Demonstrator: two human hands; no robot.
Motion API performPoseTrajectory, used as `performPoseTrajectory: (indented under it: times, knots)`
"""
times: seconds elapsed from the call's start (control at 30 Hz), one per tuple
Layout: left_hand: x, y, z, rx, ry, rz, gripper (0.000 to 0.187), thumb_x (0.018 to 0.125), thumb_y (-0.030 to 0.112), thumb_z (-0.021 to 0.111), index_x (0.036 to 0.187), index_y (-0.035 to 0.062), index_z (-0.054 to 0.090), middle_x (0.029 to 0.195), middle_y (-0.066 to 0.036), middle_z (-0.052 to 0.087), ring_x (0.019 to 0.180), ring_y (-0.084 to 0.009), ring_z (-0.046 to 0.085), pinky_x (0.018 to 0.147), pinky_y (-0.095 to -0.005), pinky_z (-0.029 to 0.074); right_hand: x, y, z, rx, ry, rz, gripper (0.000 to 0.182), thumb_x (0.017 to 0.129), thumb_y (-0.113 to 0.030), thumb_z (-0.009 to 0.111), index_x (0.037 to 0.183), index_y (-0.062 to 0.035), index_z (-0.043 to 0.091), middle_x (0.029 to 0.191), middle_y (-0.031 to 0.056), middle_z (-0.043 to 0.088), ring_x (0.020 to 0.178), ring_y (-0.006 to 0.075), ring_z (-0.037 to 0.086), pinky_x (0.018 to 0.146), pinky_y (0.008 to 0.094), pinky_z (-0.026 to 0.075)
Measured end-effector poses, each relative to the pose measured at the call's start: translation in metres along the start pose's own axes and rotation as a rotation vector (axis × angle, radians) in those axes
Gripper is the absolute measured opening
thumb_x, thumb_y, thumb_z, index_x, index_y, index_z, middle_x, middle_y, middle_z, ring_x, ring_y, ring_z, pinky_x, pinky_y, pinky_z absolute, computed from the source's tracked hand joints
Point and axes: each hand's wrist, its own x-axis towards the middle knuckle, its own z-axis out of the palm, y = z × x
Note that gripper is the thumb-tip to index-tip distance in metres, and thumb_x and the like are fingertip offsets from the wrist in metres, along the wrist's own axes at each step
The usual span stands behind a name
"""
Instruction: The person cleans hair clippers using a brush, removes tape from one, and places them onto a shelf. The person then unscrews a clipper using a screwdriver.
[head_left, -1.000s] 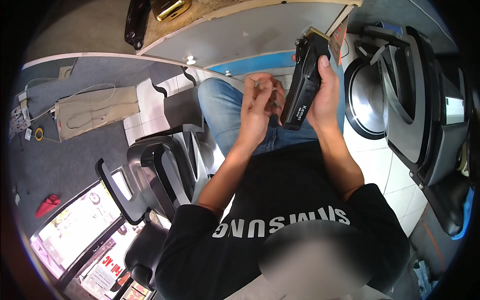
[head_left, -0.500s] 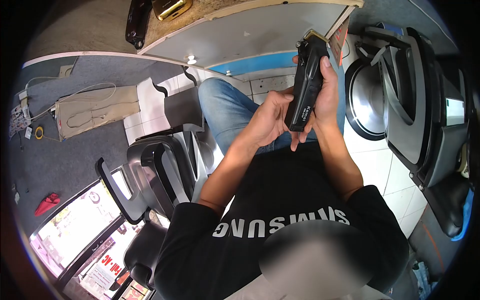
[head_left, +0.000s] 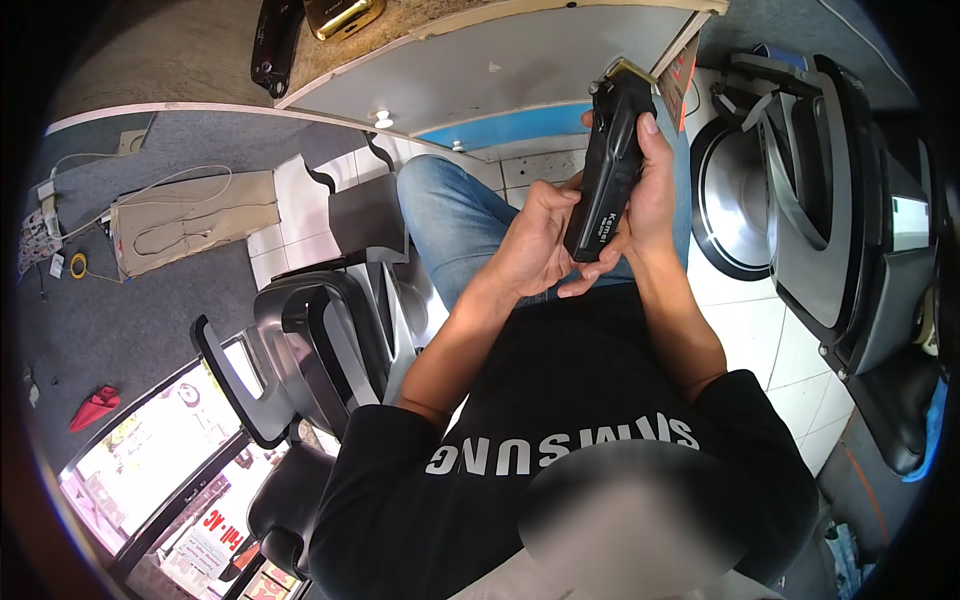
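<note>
A black hair clipper (head_left: pixel 608 165) with a gold-coloured blade end is held over my lap, blade end pointing up and away from me. "Kemei" is printed near its lower end. My right hand (head_left: pixel 652 195) is closed round its right side, thumb along the upper body. Against its lower left side rests the thumb of my left hand (head_left: pixel 540 235), palm turned up, with fingers bent under and beside the lower end. The clipper partly hides the fingers of both hands.
Ahead is a counter (head_left: pixel 450 45) with a gold device (head_left: pixel 343 15) and a black device (head_left: pixel 275 45) on top. Salon chairs stand at left (head_left: pixel 325 335) and right (head_left: pixel 830 200). Cardboard (head_left: pixel 195 225) with a cable lies at far left, a red cloth (head_left: pixel 95 408) below it.
The clipper's lower end has shifted slightly left. The fingers below it have curled up closer against its lower end.
</note>
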Motion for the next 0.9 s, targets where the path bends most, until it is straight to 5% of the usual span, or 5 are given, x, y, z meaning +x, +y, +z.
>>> performPoseTrajectory:
  times: [0.07,0.57,0.9]
  knots:
    - [0.001,0.000,-0.004,-0.016,-0.046,-0.007,0.046,0.106,0.045,0.024,0.121,0.0079,0.046,0.076,-0.014,0.058,0.055,-0.0183,0.054,0.033,-0.0263,0.042,0.001,0.001,0.001,-0.032,0.007,-0.019,0.063,0.110,-0.056,0.048,0.123,0.0030,0.066,0.080,0.0023,0.065,0.063,0.0108,0.064,0.055,0.0271,0.050]
    - [0.001,-0.005,-0.013,-0.021,-0.054,-0.014,0.047,0.104,0.042,0.025,0.121,0.0042,0.046,0.076,-0.017,0.059,0.055,-0.0200,0.055,0.032,-0.0269,0.042,-0.001,0.002,0.005,-0.077,0.045,-0.079,0.062,0.110,-0.055,0.048,0.122,0.0025,0.067,0.079,0.0028,0.064,0.056,0.0117,0.060,0.051,0.0272,0.049]
    - [0.000,-0.006,-0.005,0.099,0.065,0.001,0.067,0.106,0.059,0.027,0.114,0.0000,0.056,0.068,-0.012,0.055,0.045,-0.0162,0.047,0.028,-0.0262,0.039,-0.002,0.002,0.006,-0.148,0.056,-0.068,0.058,0.110,-0.050,0.050,0.122,0.0036,0.069,0.091,0.0043,0.071,0.075,0.0093,0.063,0.068,0.0258,0.050]
